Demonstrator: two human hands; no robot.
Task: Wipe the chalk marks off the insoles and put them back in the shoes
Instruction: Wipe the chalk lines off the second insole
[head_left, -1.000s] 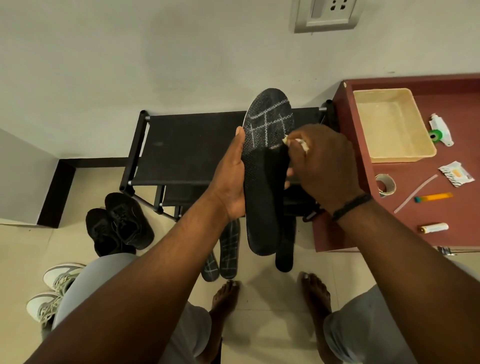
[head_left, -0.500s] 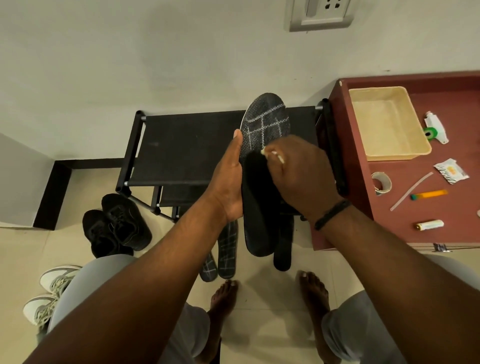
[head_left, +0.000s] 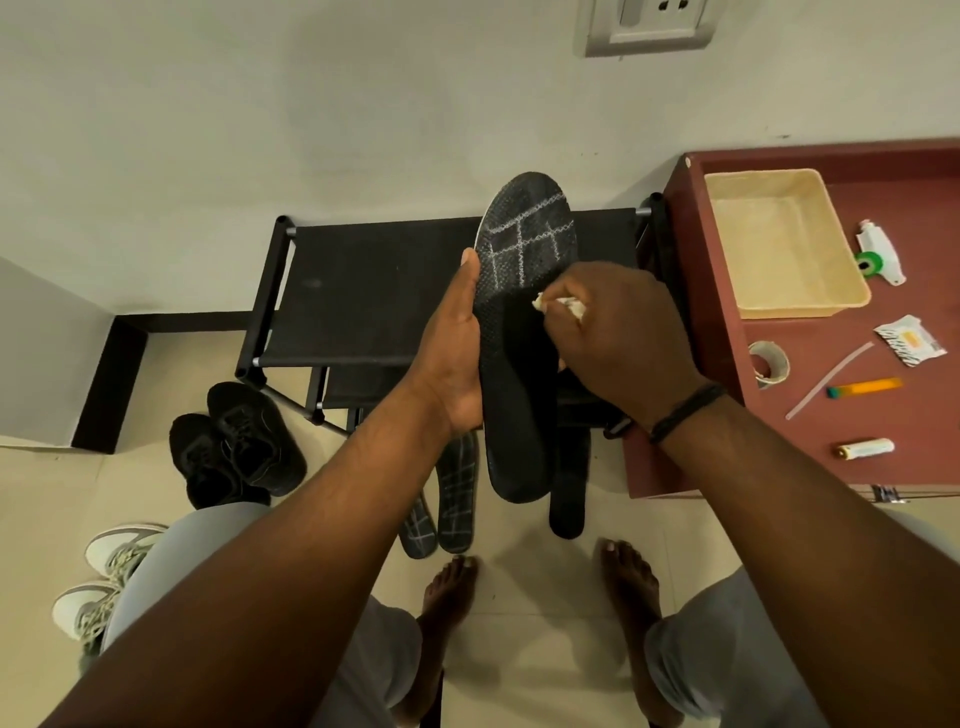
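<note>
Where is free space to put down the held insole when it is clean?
Free: the black rack top left of the left hand; the floor tile between the feet. Crowded: the floor under the rack, where marked insoles lean; the red table.

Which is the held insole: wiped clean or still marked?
Still marked: the insole shows white chalk lines at its top; the lower part looks clean.

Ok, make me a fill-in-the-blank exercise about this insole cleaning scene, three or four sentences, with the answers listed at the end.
1. The left hand holds the black insole while the right hand wipes it with a small white ____.
2. Chalk lines remain on the insole's ____ end.
3. The black shoes stand on the ____.
4. The beige tray sits on the ____ table.

Missing words: cloth; upper (toe); floor; red
</note>
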